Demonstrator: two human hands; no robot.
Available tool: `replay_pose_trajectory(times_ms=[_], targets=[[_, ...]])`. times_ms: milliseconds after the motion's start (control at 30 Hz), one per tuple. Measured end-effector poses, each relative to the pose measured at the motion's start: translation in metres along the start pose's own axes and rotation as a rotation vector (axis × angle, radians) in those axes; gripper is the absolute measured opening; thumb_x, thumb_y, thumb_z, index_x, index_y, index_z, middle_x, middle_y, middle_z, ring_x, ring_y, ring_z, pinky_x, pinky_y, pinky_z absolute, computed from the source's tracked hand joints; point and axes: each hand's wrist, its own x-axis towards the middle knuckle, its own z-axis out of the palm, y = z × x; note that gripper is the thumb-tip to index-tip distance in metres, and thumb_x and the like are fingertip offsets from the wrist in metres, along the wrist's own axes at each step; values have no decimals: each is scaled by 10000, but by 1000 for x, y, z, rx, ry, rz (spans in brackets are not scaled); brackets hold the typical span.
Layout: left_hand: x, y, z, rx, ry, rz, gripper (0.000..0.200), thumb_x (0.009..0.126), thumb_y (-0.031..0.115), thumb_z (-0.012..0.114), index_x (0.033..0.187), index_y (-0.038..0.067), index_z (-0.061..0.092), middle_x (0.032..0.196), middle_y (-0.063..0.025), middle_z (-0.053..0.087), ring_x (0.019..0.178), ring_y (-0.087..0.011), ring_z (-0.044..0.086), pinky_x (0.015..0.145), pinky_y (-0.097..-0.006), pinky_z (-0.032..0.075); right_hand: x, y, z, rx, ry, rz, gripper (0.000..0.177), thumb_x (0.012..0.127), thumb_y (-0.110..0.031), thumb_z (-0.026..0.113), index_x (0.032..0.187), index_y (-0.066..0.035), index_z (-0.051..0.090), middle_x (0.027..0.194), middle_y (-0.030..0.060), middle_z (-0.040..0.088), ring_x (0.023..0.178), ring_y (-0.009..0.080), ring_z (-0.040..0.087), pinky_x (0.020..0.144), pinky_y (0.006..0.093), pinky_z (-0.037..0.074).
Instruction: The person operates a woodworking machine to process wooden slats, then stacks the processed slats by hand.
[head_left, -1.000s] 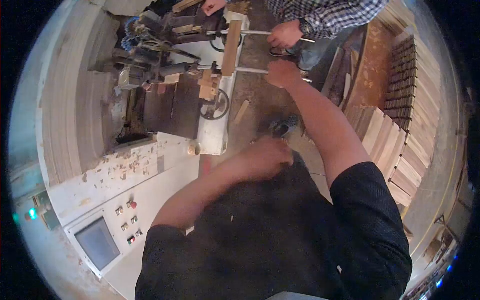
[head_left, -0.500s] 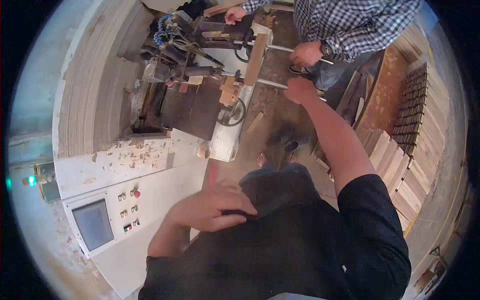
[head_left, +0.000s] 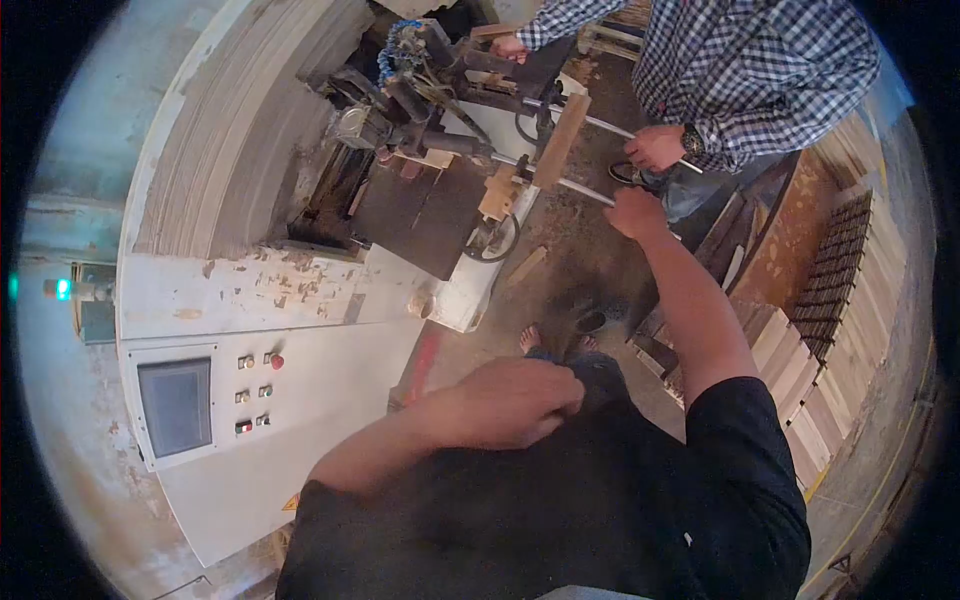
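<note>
My right hand (head_left: 637,213) is closed around the outer end of the nearer metal rod (head_left: 585,193), which sticks out from the machine (head_left: 440,120). A flat wooden board (head_left: 562,140) lies across this rod and a second, parallel rod (head_left: 607,127). In front of my black shirt, my left hand (head_left: 515,403) has its fingers curled inward; whatever may be inside them is hidden. Small wooden blocks (head_left: 497,193) sit by the machine's edge, above a black handwheel (head_left: 495,240).
A person in a checked shirt (head_left: 755,60) stands opposite, one hand (head_left: 655,147) at the farther rod and the other hand (head_left: 510,47) by the machine. A control panel (head_left: 175,405) is at left. Stacked wooden boards (head_left: 865,285) stand at right; a wood strip (head_left: 527,266) lies on the floor.
My left hand has moved right across my shirt and its fingers have curled in. The view has shifted, while my right hand stays on the nearer rod.
</note>
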Motion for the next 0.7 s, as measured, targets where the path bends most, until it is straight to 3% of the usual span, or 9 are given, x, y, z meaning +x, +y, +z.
replay_pose_trajectory(times_ms=[200, 267, 367, 600, 667, 700], targets=[[1, 1, 1, 147, -117, -83, 134, 859, 185, 634, 914, 66, 602, 874, -134, 606, 874, -363, 625, 759, -483, 510, -7, -4, -8, 26, 8, 18, 418, 886, -377, 621, 1110, -30, 687, 1133, 216, 678, 1093, 392, 647, 939, 488, 531], [-11, -6, -2, 78, -150, 64, 175, 852, 160, 625, 992, 55, 629, 916, -146, 609, 912, -360, 626, 793, -493, 508, -7, -3, -6, 33, 13, 31, 408, 884, -371, 624, 1102, -32, 691, 1125, 212, 682, 1086, 395, 649, 935, 490, 533], [-29, -11, -9, 4, -191, 64, 269, 856, 156, 618, 1103, 55, 648, 953, -152, 605, 952, -352, 626, 819, -493, 505, -4, -3, -6, 13, 17, 8, 389, 884, -357, 621, 1093, -37, 695, 1111, 202, 690, 1064, 390, 659, 926, 490, 536], [-23, -1, -19, 157, -245, 75, 233, 807, 114, 592, 997, 11, 681, 940, -156, 640, 914, -348, 660, 812, -477, 531, 2, 1, 2, -19, 14, -26, 433, 901, -410, 609, 1121, -45, 684, 1109, 217, 689, 1042, 391, 668, 917, 495, 535], [-6, 6, -14, 398, -430, 35, 259, 811, 158, 618, 1039, 40, 648, 916, -136, 638, 870, -357, 682, 877, -521, 526, 2, 0, 1, -36, 13, -41, 429, 901, -410, 609, 1115, -46, 684, 1099, 217, 691, 1034, 391, 670, 913, 497, 534], [1, 6, -7, 396, -417, 29, 259, 811, 158, 618, 1039, 40, 648, 916, -136, 638, 870, -357, 682, 877, -521, 526, 1, 0, 0, -12, 10, -25, 427, 900, -407, 613, 1113, -43, 682, 1105, 217, 690, 1037, 392, 669, 913, 498, 534]])
